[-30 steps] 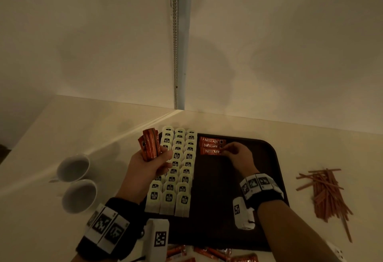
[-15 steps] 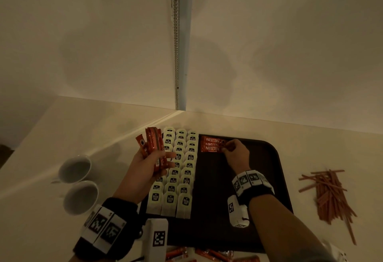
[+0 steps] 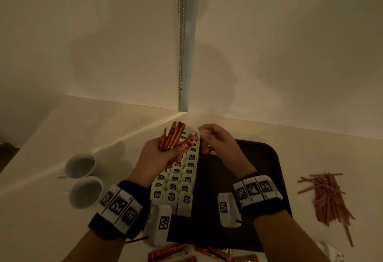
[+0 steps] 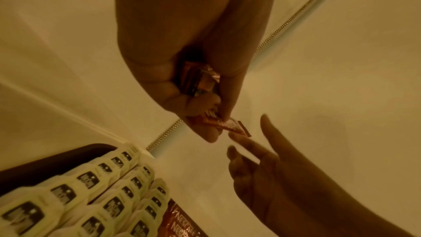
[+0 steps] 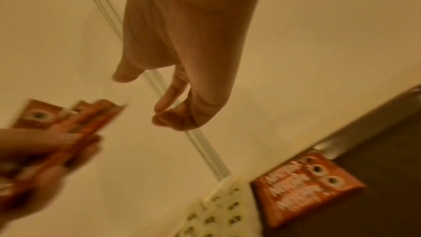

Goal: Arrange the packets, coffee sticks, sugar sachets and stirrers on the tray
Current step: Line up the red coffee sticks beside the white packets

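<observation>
My left hand (image 3: 163,149) grips a bunch of orange coffee sticks (image 3: 173,137) above the tray's far left corner. Its thumb pushes one stick (image 3: 185,147) out toward my right hand (image 3: 207,135). That hand hovers just beside the stick's end, fingers relaxed and empty; in the left wrist view its fingers (image 4: 246,143) reach up close to the stick (image 4: 230,124). Three coffee sticks (image 5: 307,186) lie side by side on the dark tray (image 3: 261,158) at its far edge. Several white packets (image 3: 178,181) fill three rows along the tray's left side.
A loose pile of brown stirrers (image 3: 329,197) lies on the counter right of the tray. Two white cups (image 3: 83,176) stand to the left. More coffee sticks (image 3: 170,252) lie at the counter's near edge. Walls meet in a corner behind the tray.
My right hand has left the three sticks on the tray and risen left toward my left hand. The left hand has slid one stick out of its bunch.
</observation>
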### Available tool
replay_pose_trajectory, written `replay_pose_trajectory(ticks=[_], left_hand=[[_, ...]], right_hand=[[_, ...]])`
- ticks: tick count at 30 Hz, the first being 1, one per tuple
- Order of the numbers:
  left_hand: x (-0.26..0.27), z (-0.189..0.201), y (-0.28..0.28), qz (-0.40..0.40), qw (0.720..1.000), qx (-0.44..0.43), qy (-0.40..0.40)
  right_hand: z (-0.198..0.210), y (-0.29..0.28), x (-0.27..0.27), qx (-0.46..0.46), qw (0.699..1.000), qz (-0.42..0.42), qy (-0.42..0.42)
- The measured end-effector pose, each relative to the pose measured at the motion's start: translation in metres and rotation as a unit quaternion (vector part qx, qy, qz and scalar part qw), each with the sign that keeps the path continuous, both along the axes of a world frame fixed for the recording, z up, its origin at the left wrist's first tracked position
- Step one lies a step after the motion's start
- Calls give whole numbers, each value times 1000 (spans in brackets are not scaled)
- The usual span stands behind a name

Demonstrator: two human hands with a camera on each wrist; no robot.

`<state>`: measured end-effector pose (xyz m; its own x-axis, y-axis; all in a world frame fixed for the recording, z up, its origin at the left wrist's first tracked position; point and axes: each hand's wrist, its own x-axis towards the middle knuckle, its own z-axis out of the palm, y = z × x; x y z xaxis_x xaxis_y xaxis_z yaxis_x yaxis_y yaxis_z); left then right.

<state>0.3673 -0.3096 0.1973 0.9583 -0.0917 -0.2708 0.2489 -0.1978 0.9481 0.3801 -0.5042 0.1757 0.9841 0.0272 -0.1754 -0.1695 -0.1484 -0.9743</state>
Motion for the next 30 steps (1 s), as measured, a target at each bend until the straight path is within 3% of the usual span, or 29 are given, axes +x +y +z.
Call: replay_pose_trajectory(ticks=[3,9,14,21,30], left_hand=[[0,8,-2,-1,999,-38,-2],[0,17,4,75,981,-179,4],[-2,14,-1,70,986,-146,-48],[0,12,-4,57,992,-42,-106],[-5,6,-4,114,981,-151,-43]], right_hand=[[16,12,-8,13,997,64,-39],[13,11,-20,195,980,-20,15],[12,23,-25,308,950,-40,46],[13,30,-27,235,972,-3,29],[29,14,-25,97,995,14,-13]])
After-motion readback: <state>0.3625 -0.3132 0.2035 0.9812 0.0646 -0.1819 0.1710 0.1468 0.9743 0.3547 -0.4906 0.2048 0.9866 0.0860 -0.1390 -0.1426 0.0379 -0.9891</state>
